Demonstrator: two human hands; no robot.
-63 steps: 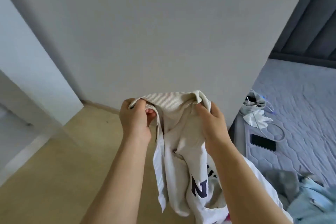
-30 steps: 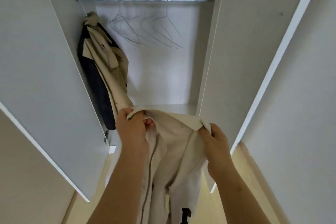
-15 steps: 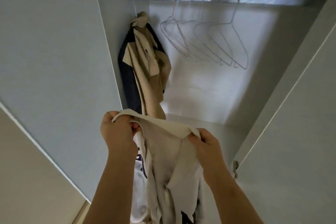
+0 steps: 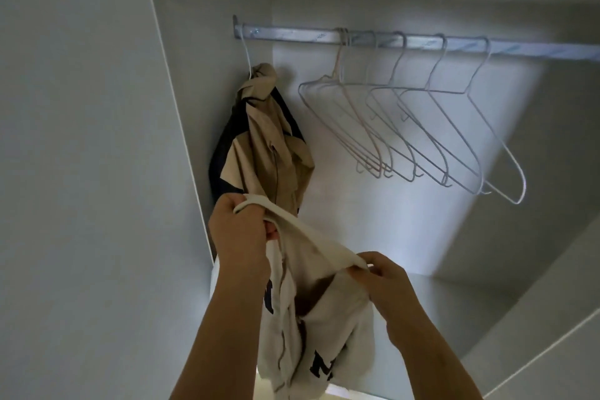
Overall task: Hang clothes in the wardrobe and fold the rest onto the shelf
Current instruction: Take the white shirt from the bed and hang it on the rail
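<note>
Two hands held one cream zip jacket (image 4: 311, 328) in the head view. The left hand (image 4: 238, 230) curled round its ribbed edge and the right hand (image 4: 386, 282) pinched the same edge. The jacket hung limp inside the wardrobe opening, below the empty hangers (image 4: 422, 127). It was judged soft and light, and best gripped at the shoulders.

Cream lettered jacket (image 4: 311, 328) held up, empty hangers (image 4: 422, 127) on rail (image 4: 406, 41)

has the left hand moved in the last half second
Yes: the left hand has risen toward the rail, now overlapping the bottom of the hanging jacket.
</note>
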